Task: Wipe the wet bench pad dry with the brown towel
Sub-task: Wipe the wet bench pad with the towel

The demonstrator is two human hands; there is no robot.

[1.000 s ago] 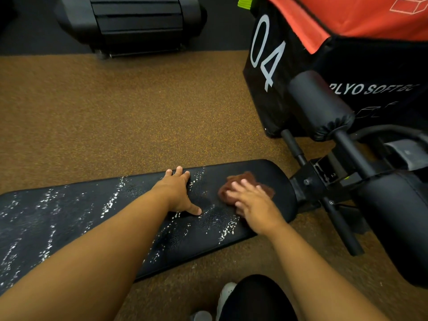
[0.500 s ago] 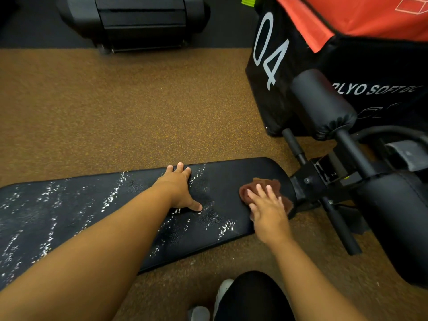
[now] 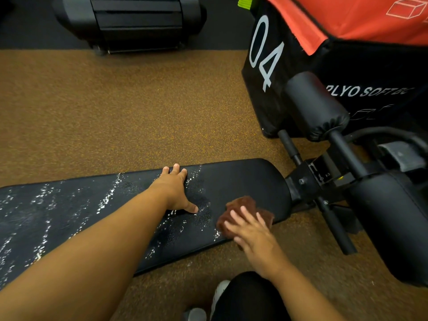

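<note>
Head view: the black bench pad [image 3: 243,181] lies low over the brown speckled floor [image 3: 115,112], running from the left edge to a rounded end at centre right. White water beads streak the pad from its left part to just right of the left hand; the rounded end near the frame reads matte, without beads.

The left hand [image 3: 174,189] rests flat on the pad near its far edge, fingers [image 3: 176,169] straight and close together, thumb extended toward the near edge. It holds nothing.

The brown towel [image 3: 243,203] sits bunched on the pad's near edge, close to the rounded end. The right hand [image 3: 251,230] presses on the towel from above, fingers [image 3: 245,213] straight and slightly spread, not curled around the cloth.

To the right, a black padded roller [image 3: 312,105] and the black metal frame [image 3: 324,181] adjoin the pad's end. Behind them stands a black and orange plyo box [image 3: 266,54] marked "04". A black machine [image 3: 129,22] sits at the top left. A dark-clad knee [image 3: 250,295] and a shoe [image 3: 220,290] show at the bottom.
</note>
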